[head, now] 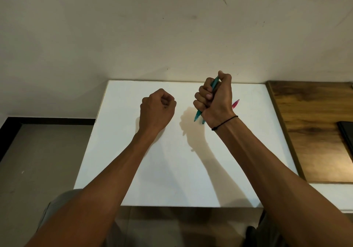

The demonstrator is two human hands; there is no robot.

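Observation:
My right hand (215,97) is raised over the white table (172,170) and grips a teal pen (197,114) in a fist, its upper end poking out by the thumb and its tip pointing down to the left. A second teal tip shows just below the wrist. A pink pen (236,103) sticks out behind the hand to the right; I cannot tell whether the hand holds it. My left hand (157,109) is curled into a fist above the table's left half and holds nothing visible.
The white table stands against a scuffed wall. A wooden board (315,132) lies along its right side with a dark flat object (346,132) on it. Grey floor (38,160) lies to the left. My knees show below the table's near edge.

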